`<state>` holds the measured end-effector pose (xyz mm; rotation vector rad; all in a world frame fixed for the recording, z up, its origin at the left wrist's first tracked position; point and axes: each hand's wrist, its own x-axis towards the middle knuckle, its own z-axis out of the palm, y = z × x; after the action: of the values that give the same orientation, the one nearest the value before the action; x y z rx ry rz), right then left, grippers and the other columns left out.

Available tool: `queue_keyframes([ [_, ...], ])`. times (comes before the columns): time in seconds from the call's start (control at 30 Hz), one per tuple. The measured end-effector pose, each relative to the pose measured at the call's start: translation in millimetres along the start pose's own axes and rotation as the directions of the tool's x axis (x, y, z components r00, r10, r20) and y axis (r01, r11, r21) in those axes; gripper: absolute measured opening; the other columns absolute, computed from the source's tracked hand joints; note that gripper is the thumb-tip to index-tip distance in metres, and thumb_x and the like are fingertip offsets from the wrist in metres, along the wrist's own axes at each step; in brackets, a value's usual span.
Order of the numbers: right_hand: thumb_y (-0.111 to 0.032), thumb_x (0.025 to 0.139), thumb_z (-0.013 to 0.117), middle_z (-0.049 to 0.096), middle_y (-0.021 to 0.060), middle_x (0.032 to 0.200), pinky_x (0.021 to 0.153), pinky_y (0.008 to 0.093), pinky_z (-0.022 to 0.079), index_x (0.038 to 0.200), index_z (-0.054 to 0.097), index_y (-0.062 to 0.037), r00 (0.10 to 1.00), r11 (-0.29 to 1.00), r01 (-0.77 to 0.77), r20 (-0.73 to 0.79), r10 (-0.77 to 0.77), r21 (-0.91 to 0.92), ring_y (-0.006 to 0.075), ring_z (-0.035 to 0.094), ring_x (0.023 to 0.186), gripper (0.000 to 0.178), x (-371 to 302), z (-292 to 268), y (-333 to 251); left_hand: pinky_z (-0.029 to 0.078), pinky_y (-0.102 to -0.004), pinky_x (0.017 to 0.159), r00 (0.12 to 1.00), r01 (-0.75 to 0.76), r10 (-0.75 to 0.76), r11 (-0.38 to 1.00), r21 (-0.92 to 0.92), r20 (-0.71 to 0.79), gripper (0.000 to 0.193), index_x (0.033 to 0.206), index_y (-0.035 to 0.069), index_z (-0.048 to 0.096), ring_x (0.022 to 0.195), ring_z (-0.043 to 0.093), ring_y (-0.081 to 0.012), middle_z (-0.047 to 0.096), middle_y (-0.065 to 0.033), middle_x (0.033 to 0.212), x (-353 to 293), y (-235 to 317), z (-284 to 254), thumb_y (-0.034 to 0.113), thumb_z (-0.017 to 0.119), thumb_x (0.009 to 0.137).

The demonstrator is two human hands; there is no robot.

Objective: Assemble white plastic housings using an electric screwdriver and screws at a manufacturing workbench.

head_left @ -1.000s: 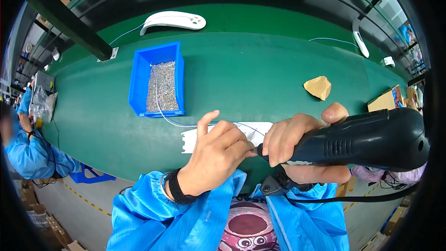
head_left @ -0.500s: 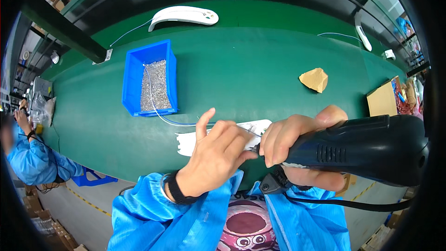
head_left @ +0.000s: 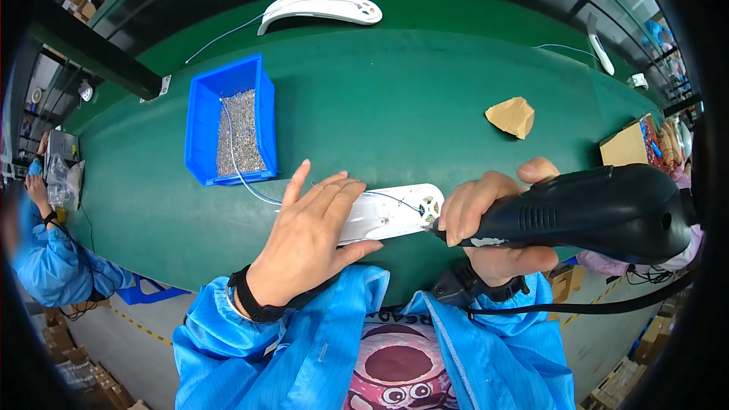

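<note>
A long white plastic panel (head_left: 372,218) lies on the green table in front of me, with several small fittings at its rounded right end. Across it runs a thin blue-white cable (head_left: 262,195) that reaches back into the blue bin. My left hand (head_left: 307,231) rests flat over the panel's left part, fingers stretched and thumb along its near edge. In my right hand (head_left: 493,216) is a black electric screwdriver (head_left: 600,212), held level, its tip touching or very close to the panel's right end. Whether a screw sits at the tip is too small to tell.
The blue bin (head_left: 267,118) of small metal screws stands left of centre. Another white panel (head_left: 323,7) with a cable lies at the back. Torn brown cardboard (head_left: 512,117) is to the right, near an open carton (head_left: 624,150). A person in blue sleeves (head_left: 57,258) works at far left.
My left hand has moved left off the screwdriver tip and flattened onto the panel, uncovering its right end. The screwdriver stays in my right hand, its tip now slightly further right.
</note>
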<state>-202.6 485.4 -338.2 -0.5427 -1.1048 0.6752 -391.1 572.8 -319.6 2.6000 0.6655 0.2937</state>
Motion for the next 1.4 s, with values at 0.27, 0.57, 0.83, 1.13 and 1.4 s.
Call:
queue_keyframes([
  [0.27,-0.068,0.076,0.043,0.051,0.0097,0.064,0.044,0.0295,0.046,0.118,0.02,-0.0077,0.999,0.998,-0.048,-0.016,0.048,-0.029,0.0173,0.051,0.045,0.077,-1,2,2,0.018,-0.0511,0.104,1.0,-0.001,0.0,1.0,0.022,0.002,0.063,0.11,0.0,0.051,0.111,0.05,-0.0266,0.057,-0.0119,0.107,0,-3,0,0.033,0.075,0.062],
  [0.57,-0.065,0.074,0.049,0.051,0.0095,0.061,0.045,0.0276,0.046,0.114,0.025,-0.0081,0.978,0.971,-0.208,-0.048,0.204,-0.116,0.017,0.051,0.045,0.073,-7,12,-1,0.01,-0.0551,0.105,0.999,-0.037,0.038,0.987,0.155,-0.006,0.06,0.107,0.0,0.048,0.115,0.047,-0.0268,0.054,-0.0127,0.111,0,-1,-4,0.035,0.072,0.065],
  [0.83,-0.068,0.071,0.048,0.05,0.0074,0.06,0.044,0.027,0.044,0.116,0.026,-0.0095,0.969,0.966,-0.219,-0.151,0.197,-0.14,0.0158,0.05,0.045,0.076,3,18,11,0.009,-0.0541,0.105,0.999,-0.033,0.037,0.991,0.132,-0.031,0.058,0.107,0.0,0.048,0.116,0.047,-0.0275,0.053,-0.0139,0.113,3,-14,0,0.03,0.073,0.064],
  [1.13,-0.063,0.08,0.045,0.043,0.003,0.057,0.036,0.0241,0.038,0.129,0.024,-0.0068,0.961,0.99,0.137,-0.238,-0.142,-0.039,0.0112,0.041,0.038,0.077,36,8,-49,0.002,-0.0642,0.1,0.97,-0.153,0.209,0.924,0.35,-0.128,0.054,0.102,0.003,0.051,0.128,0.027,-0.0361,0.043,-0.0152,0.127,50,11,-58,0.019,0.077,0.057],
  [1.4,-0.065,0.079,0.042,0.043,0.0035,0.056,0.035,0.0243,0.04,0.124,0.025,-0.0082,0.95,0.986,0.073,-0.29,-0.114,-0.15,0.012,0.043,0.037,0.074,28,-15,-32,0.005,-0.0636,0.1,0.941,0.042,0.238,0.629,0.776,-0.243,0.05,0.101,0.002,0.056,0.131,0.019,-0.0336,0.033,-0.0134,0.135,172,-150,-113,0.037,0.068,0.069],
])
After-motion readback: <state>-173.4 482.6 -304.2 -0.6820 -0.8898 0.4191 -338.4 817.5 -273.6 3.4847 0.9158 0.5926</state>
